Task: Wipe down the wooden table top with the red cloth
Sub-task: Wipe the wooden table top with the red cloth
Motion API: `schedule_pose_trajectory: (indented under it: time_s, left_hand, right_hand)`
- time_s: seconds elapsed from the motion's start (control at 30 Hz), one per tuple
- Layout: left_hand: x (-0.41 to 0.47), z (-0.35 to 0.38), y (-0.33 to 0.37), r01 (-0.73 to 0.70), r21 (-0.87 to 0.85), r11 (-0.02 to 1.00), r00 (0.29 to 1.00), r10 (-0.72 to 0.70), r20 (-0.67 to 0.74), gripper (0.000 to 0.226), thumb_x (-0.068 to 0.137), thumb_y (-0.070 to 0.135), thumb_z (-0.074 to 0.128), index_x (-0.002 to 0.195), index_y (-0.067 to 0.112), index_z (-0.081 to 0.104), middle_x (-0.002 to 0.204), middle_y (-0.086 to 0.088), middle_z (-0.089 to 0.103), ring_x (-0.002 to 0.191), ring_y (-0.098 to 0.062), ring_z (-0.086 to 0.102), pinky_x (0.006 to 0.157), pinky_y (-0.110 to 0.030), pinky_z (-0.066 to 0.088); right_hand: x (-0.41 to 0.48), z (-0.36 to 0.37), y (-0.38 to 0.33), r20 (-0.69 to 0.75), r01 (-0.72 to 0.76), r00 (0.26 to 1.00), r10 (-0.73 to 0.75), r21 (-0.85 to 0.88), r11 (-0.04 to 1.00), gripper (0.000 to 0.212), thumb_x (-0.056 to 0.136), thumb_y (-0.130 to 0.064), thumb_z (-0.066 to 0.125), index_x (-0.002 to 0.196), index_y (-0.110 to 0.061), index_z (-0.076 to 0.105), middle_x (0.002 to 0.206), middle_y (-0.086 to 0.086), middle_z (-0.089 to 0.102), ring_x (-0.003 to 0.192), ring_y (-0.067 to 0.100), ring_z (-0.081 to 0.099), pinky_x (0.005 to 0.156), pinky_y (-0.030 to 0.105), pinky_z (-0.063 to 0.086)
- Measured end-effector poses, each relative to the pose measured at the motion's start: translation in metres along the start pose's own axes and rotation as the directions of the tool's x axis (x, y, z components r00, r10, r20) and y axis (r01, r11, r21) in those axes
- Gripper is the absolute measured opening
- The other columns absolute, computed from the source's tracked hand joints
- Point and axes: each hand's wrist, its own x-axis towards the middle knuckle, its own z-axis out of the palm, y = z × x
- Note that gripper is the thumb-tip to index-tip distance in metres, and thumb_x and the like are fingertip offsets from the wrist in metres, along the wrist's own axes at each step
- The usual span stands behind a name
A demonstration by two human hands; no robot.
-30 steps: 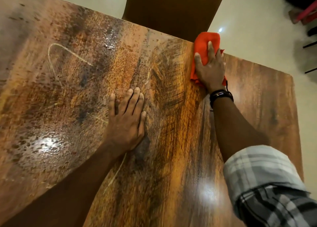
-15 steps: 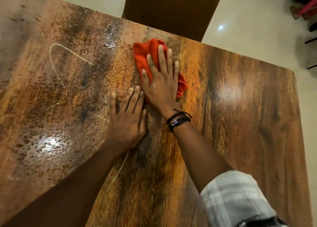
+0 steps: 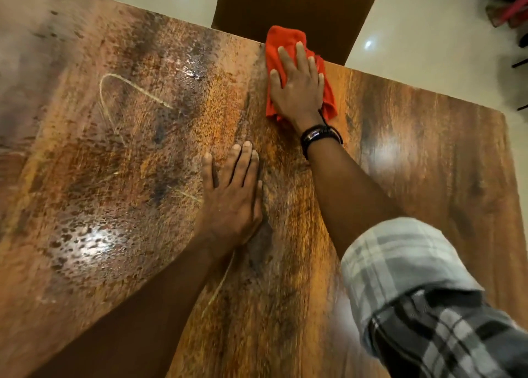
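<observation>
— Red cloth (image 3: 285,39) is lying at the far edge of the wooden table top (image 3: 428,163). Your right hand (image 3: 297,91) is pressing it down with straight, spread fingers, not squeezing it. A bit of cloth seems to be poking past the edge.

— You are pressing flat like that so lots of cloth is rubbing the wood, I think. Your left hand (image 3: 231,200) is lying open on the table, closer to you, holding nothing. It looks like you are leaning on it while you are reaching far.

— The two hands are near each other but not touching.

— You are running out of table up there. A brown chair (image 3: 291,3) is standing just behind that edge, so if you push further the cloth could be sliding off.

— On the left the wood is looking dull, with speckles (image 3: 85,240) and pale scratch lines (image 3: 114,91). Lots of room for wiping is waiting there, I think.

— On the right the wood is looking smooth and shiny. The far corner there is well apart from your hand.
</observation>
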Motion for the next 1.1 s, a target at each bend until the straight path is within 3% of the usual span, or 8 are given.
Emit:
schedule_pose_trajectory:
  time_s: [0.13, 0.3, 0.43, 0.63, 0.8, 0.9, 1.1]
  left_hand:
    - [-0.001, -0.002, -0.002, -0.036, 0.021, 0.999, 0.999, 0.036, 0.015, 0.066, 0.095, 0.031, 0.025, 0.156, 0.004, 0.026, 0.165, -0.013, 0.021, 0.154, -0.028, 0.015, 0.12, -0.065, 0.006]
    - [-0.003, -0.005, -0.002, -0.041, 0.008, 0.999, 0.999, 0.041, -0.003, 0.064, 0.096, 0.029, 0.027, 0.154, 0.001, 0.028, 0.163, -0.015, 0.024, 0.153, -0.03, 0.018, 0.119, -0.066, 0.012]
    - [-0.001, -0.006, -0.003, -0.042, 0.032, 0.999, 0.999, 0.041, 0.027, 0.066, 0.094, 0.03, 0.026, 0.154, 0.002, 0.028, 0.164, -0.015, 0.024, 0.153, -0.03, 0.018, 0.118, -0.067, 0.014]
    - [0.001, -0.003, -0.006, -0.04, 0.001, 0.999, 0.997, 0.04, 0.072, 0.073, 0.093, 0.037, 0.017, 0.158, 0.004, 0.017, 0.167, -0.013, 0.01, 0.155, -0.028, 0.005, 0.12, -0.063, -0.001]
    - [0.001, -0.004, -0.006, -0.023, -0.003, 1.0, 0.995, 0.023, 0.099, 0.071, 0.096, 0.039, 0.015, 0.159, 0.008, 0.008, 0.168, -0.009, 0.001, 0.155, -0.025, -0.004, 0.12, -0.06, -0.01]
    - [0.002, -0.006, -0.005, -0.019, -0.008, 1.0, 0.993, 0.02, 0.112, 0.069, 0.101, 0.035, 0.031, 0.159, 0.008, 0.006, 0.168, -0.009, -0.001, 0.155, -0.024, -0.006, 0.12, -0.059, -0.012]
    - [0.0, -0.007, -0.003, -0.021, -0.032, 0.999, 0.998, 0.023, 0.065, 0.066, 0.098, 0.033, 0.017, 0.157, 0.005, 0.021, 0.167, -0.011, 0.014, 0.155, -0.026, 0.006, 0.121, -0.063, -0.001]
  right_hand:
    - [-0.1, 0.008, 0.003, -0.05, 0.058, 0.997, -0.056, 0.039, 0.998, 0.055, 0.103, -0.047, 0.034, 0.155, -0.033, 0.031, 0.167, 0.001, 0.015, 0.154, 0.028, 0.012, 0.123, 0.054, 0.006]
    - [-0.197, 0.007, 0.009, -0.014, 0.043, 0.999, -0.043, -0.004, 0.999, 0.055, 0.101, -0.051, 0.027, 0.155, -0.039, 0.03, 0.168, -0.005, 0.013, 0.155, 0.023, 0.011, 0.123, 0.052, 0.013]
    - [-0.146, 0.01, 0.001, -0.018, 0.014, 1.0, -0.015, -0.022, 1.0, 0.06, 0.097, -0.057, 0.022, 0.155, -0.04, 0.027, 0.168, -0.004, 0.011, 0.155, 0.025, 0.008, 0.122, 0.055, 0.004]
    - [-0.016, 0.013, -0.014, -0.011, -0.067, 0.998, 0.067, -0.015, 0.998, 0.055, 0.103, -0.056, 0.031, 0.156, -0.039, 0.026, 0.168, -0.003, 0.009, 0.155, 0.026, 0.006, 0.123, 0.056, 0.001]
    - [-0.01, 0.01, -0.015, 0.001, -0.058, 0.998, 0.058, -0.001, 0.998, 0.054, 0.105, -0.051, 0.031, 0.156, -0.038, 0.025, 0.169, -0.002, 0.007, 0.155, 0.026, 0.006, 0.124, 0.053, 0.002]
    - [-0.06, 0.013, -0.011, -0.029, -0.04, 0.999, 0.041, 0.022, 0.999, 0.052, 0.104, -0.049, 0.034, 0.155, -0.038, 0.028, 0.168, -0.003, 0.01, 0.155, 0.026, 0.009, 0.124, 0.052, 0.004]
    - [-0.246, 0.014, 0.0, -0.084, -0.038, 0.996, 0.044, 0.071, 0.997, 0.051, 0.104, -0.045, 0.039, 0.154, -0.039, 0.031, 0.168, -0.005, 0.013, 0.155, 0.02, 0.008, 0.125, 0.049, 0.011]
